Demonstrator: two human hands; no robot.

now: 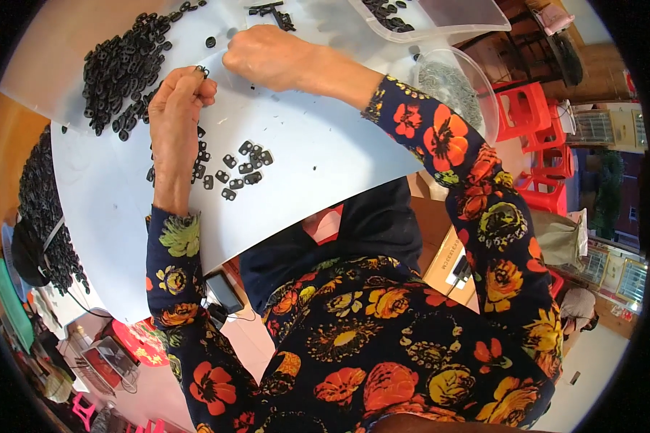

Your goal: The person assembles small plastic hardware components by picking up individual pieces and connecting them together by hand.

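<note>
At left, fingers (206, 91) pinch a black piece (204, 71).

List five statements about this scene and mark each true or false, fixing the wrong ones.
1. The left hand pinches a small black part. True.
2. The two hands are clasped together. False: the right hand is apart from the left, with a gap between them.
3. A dense heap of black parts lies mostly to the left of the left hand. True.
4. The round clear tub is filled with black parts. False: it holds thin silvery pieces.
5. Red plastic stools stand beyond the tub, at the right. True.
</note>
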